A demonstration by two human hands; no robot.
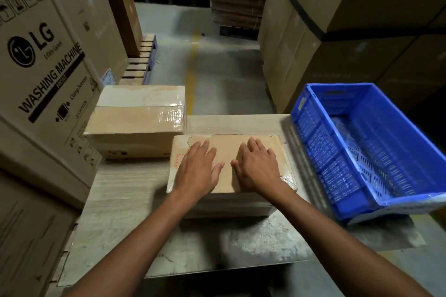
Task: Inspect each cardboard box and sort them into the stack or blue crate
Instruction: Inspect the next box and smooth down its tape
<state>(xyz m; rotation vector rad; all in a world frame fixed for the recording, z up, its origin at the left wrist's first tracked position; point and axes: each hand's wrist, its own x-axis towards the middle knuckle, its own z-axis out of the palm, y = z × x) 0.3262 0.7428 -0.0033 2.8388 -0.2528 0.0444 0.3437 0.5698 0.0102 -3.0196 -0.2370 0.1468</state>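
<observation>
Palms down with fingers straight, the left hand (pixel 196 169) and right hand (pixel 259 169) rest flat on a cardboard box (pixel 226 152), gripping nothing. This box sits on the table (pixel 115 200), between a taped box (pixel 137 116) and the blue crate (pixel 395 113).

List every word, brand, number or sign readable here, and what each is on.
"LG", with round logo: large carton on the left.
"WASHING MACHINE": same carton.
"Clamp bottom": same carton.
"CAUTION": same carton.
Handling pictograms along its top: signs only, no words.
Its small slogan, the word in the black bar and the fine print: too blurred.
Red marking on the nearest cardboard box: unreadable.
Stickers on the blue crate and far cartons: too small.
</observation>
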